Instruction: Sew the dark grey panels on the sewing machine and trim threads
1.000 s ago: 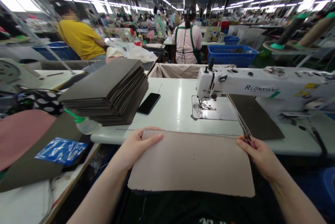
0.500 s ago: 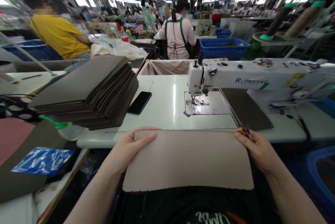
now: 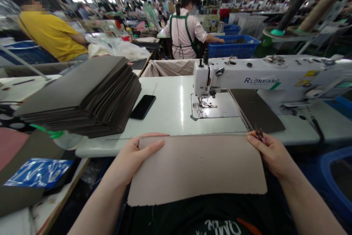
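Note:
A beige fabric panel [image 3: 198, 171] with small notches along its lower edge is held tilted over my lap, its top edge at the table's front. My left hand [image 3: 139, 160] grips its upper left corner, thumb on top. At the upper right corner my right hand [image 3: 271, 154] pinches it; small dark thread snips [image 3: 259, 134] also stick out of this hand. Beyond the panel stands a white sewing machine [image 3: 236, 75]. Several dark grey panels [image 3: 254, 108] lie under its arm, their near edge close to my right fingers.
A tall stack of dark grey panels [image 3: 71, 88] stands at the left of the table [image 3: 167, 117], beside a black phone [image 3: 143, 107]. A clear bottle with a green spout [image 3: 66, 139] is below the stack. A blue bin [image 3: 327, 169] stands at right. Co-workers sit ahead.
The view has shifted slightly, and the panel's lower left corner hangs a little lower. Both hands keep their grip. The co-worker ahead has stretched an arm to a blue basket.

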{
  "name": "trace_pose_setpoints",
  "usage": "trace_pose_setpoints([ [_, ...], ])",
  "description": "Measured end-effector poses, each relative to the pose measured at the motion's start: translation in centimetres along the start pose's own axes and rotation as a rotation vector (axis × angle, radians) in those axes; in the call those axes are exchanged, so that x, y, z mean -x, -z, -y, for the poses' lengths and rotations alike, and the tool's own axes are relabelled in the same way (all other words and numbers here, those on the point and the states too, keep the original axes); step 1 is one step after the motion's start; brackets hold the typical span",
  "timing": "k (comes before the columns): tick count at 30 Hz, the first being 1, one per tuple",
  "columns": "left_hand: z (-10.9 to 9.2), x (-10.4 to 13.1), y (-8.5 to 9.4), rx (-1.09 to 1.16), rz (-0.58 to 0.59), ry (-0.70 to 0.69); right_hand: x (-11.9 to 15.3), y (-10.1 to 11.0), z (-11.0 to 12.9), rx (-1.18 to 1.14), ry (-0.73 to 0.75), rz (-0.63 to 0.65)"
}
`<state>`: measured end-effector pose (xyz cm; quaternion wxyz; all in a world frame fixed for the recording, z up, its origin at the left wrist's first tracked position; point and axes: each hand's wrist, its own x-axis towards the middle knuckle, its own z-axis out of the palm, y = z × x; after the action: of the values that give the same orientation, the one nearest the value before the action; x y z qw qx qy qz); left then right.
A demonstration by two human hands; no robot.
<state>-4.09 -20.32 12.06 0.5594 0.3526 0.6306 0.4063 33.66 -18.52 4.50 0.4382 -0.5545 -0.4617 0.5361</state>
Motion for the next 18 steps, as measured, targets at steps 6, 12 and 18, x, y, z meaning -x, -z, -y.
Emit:
trace_pose_setpoints([
  [6, -0.3, 0.1, 0.5, -0.019, 0.114, 0.042, -0.2, 0.3, -0.7, 0.001, -0.028, -0.01],
  [12, 0.9, -0.2, 1.2, -0.255, 0.07, -0.245, -0.4, 0.3, -1.1, 0.004, 0.006, -0.043],
  [18, 1.5, -0.4, 1.9, -0.674, 0.026, -1.354, -0.6, 0.6, -1.0, 0.127, 0.405, -0.202],
])
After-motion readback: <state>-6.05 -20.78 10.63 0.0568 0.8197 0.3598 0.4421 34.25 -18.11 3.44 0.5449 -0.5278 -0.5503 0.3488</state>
